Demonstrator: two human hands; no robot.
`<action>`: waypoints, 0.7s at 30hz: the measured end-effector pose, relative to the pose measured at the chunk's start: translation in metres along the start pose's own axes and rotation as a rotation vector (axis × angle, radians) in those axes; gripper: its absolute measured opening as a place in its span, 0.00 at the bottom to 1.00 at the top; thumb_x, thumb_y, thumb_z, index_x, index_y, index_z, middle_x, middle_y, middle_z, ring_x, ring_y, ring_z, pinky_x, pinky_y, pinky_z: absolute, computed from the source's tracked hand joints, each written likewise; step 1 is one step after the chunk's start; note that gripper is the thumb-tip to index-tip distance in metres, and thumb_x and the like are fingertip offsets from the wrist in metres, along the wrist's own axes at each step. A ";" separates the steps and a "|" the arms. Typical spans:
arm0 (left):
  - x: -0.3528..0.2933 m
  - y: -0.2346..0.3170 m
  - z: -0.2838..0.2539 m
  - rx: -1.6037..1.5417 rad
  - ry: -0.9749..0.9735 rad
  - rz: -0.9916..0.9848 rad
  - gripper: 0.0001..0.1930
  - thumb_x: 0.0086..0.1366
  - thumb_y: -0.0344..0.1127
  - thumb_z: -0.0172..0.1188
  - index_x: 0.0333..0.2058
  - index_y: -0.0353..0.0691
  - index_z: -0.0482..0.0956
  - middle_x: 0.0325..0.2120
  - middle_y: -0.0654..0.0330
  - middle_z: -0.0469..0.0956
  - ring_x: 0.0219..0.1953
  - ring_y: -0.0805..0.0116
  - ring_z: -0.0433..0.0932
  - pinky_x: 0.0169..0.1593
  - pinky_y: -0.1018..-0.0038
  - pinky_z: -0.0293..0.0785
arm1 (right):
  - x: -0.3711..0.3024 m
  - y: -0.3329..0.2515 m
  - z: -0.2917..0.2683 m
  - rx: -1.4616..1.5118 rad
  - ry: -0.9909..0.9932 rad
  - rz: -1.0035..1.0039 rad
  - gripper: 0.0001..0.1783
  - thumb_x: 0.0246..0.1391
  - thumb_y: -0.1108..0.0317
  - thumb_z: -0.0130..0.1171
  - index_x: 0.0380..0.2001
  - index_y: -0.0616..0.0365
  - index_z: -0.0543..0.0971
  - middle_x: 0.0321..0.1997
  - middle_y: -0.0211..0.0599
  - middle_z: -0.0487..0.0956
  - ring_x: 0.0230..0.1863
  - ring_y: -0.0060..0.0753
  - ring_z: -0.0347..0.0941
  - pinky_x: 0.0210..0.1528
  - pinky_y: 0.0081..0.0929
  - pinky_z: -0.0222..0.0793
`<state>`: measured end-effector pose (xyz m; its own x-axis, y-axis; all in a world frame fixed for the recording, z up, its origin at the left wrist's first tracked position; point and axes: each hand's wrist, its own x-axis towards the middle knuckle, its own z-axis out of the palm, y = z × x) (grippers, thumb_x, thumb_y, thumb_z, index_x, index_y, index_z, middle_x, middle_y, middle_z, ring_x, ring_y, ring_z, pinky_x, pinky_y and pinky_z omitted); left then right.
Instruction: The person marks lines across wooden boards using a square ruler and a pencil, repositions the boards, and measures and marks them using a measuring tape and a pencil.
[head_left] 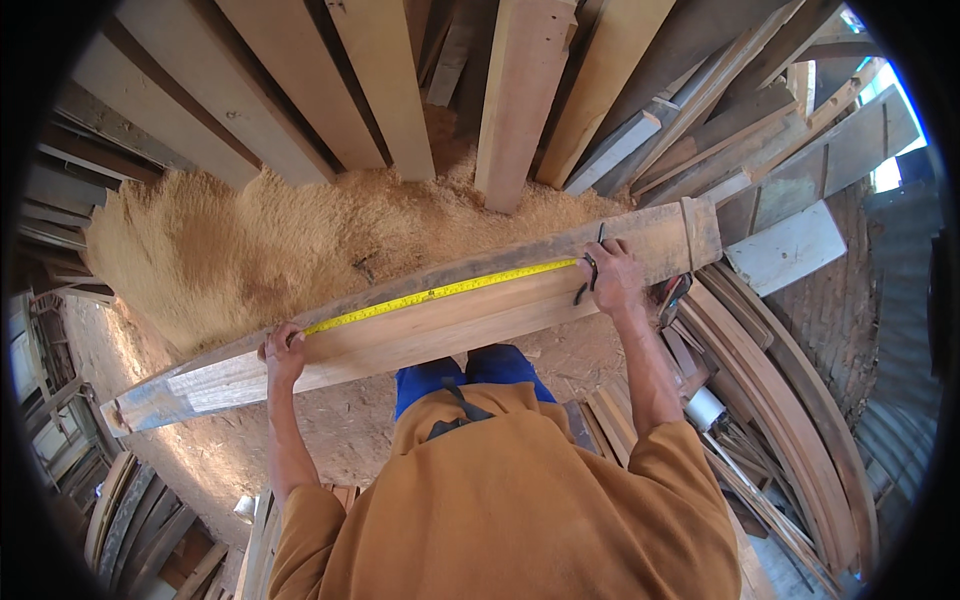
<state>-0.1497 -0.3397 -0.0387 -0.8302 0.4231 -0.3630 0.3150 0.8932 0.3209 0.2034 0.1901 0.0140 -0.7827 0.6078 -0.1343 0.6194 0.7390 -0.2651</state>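
A long wooden beam [450, 318] lies slanted in front of me, its right end higher in the view. Along its top stretches the yellow blade of a tape measure [440, 292], pulled straight between my hands. My left hand [284, 346] is closed at the blade's left end, fingers against the beam. At the other end, my right hand [615, 278] closes round the tape measure, resting on the beam. Black curved parts show beside its fingers, and the palm hides most of what it holds.
Sawdust [270, 250] is heaped behind the beam. Upright planks [525, 95] lean beyond it. Curved boards [790, 400] and offcuts are stacked at right, near a whitish board [790, 248]. More timber [130, 510] stands at lower left. A dark band [692, 235] crosses the beam's right end.
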 end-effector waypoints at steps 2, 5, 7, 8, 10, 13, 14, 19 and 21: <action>0.000 0.001 0.000 0.007 0.013 0.005 0.05 0.63 0.38 0.65 0.38 0.52 0.82 0.37 0.62 0.82 0.48 0.54 0.78 0.61 0.52 0.60 | -0.003 0.001 0.003 0.002 0.014 -0.002 0.15 0.56 0.58 0.69 0.44 0.50 0.84 0.45 0.41 0.82 0.55 0.53 0.74 0.53 0.51 0.70; 0.000 -0.001 0.001 0.023 0.031 0.015 0.05 0.63 0.38 0.65 0.38 0.51 0.82 0.37 0.62 0.82 0.48 0.53 0.78 0.61 0.52 0.61 | -0.006 0.007 0.013 -0.006 0.069 -0.022 0.15 0.56 0.58 0.69 0.44 0.50 0.84 0.45 0.40 0.80 0.55 0.53 0.73 0.53 0.51 0.68; 0.000 -0.005 0.002 0.039 0.034 0.019 0.05 0.63 0.38 0.65 0.38 0.51 0.82 0.37 0.62 0.82 0.48 0.53 0.78 0.61 0.52 0.61 | -0.007 0.008 0.016 -0.024 0.081 -0.039 0.14 0.57 0.58 0.68 0.44 0.50 0.83 0.44 0.39 0.79 0.55 0.53 0.73 0.53 0.52 0.68; 0.000 -0.004 0.001 0.051 0.030 0.012 0.05 0.63 0.39 0.65 0.38 0.52 0.82 0.37 0.61 0.82 0.48 0.54 0.78 0.61 0.52 0.61 | -0.007 0.007 0.016 -0.021 0.080 -0.037 0.14 0.57 0.58 0.68 0.44 0.50 0.83 0.44 0.39 0.79 0.55 0.53 0.73 0.53 0.52 0.68; 0.000 -0.003 0.002 0.067 0.024 0.005 0.05 0.63 0.39 0.65 0.38 0.52 0.82 0.37 0.61 0.82 0.48 0.54 0.78 0.61 0.53 0.61 | -0.009 0.006 0.016 -0.032 0.124 -0.059 0.13 0.57 0.59 0.67 0.42 0.51 0.83 0.44 0.39 0.78 0.55 0.54 0.72 0.52 0.52 0.67; 0.002 -0.008 0.002 0.061 0.038 0.031 0.06 0.63 0.38 0.65 0.39 0.51 0.83 0.37 0.61 0.83 0.47 0.55 0.79 0.60 0.55 0.63 | -0.010 0.008 0.018 -0.010 0.160 -0.077 0.11 0.58 0.60 0.67 0.41 0.51 0.82 0.44 0.40 0.77 0.55 0.54 0.72 0.50 0.53 0.66; 0.003 -0.010 0.001 0.053 0.007 0.010 0.06 0.63 0.37 0.66 0.39 0.50 0.83 0.38 0.61 0.83 0.46 0.56 0.79 0.59 0.56 0.64 | -0.010 0.008 0.018 -0.007 0.159 -0.078 0.11 0.58 0.60 0.67 0.41 0.51 0.82 0.44 0.40 0.77 0.55 0.54 0.72 0.50 0.53 0.66; 0.003 -0.017 0.002 0.035 -0.010 -0.012 0.06 0.62 0.36 0.66 0.38 0.49 0.83 0.38 0.62 0.83 0.45 0.57 0.80 0.57 0.59 0.66 | -0.010 0.005 0.014 0.037 0.131 -0.082 0.11 0.59 0.60 0.66 0.42 0.52 0.82 0.43 0.40 0.76 0.54 0.54 0.72 0.51 0.53 0.66; 0.004 -0.016 0.002 0.046 -0.030 -0.034 0.06 0.62 0.36 0.66 0.38 0.49 0.83 0.39 0.62 0.83 0.46 0.57 0.80 0.57 0.59 0.65 | -0.010 0.007 0.015 0.033 0.136 -0.084 0.11 0.59 0.60 0.65 0.42 0.52 0.82 0.43 0.41 0.76 0.54 0.54 0.71 0.51 0.53 0.66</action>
<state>-0.1569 -0.3516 -0.0472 -0.8269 0.3963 -0.3989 0.3086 0.9129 0.2673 0.2147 0.1843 -0.0004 -0.8148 0.5794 0.0201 0.5475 0.7804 -0.3020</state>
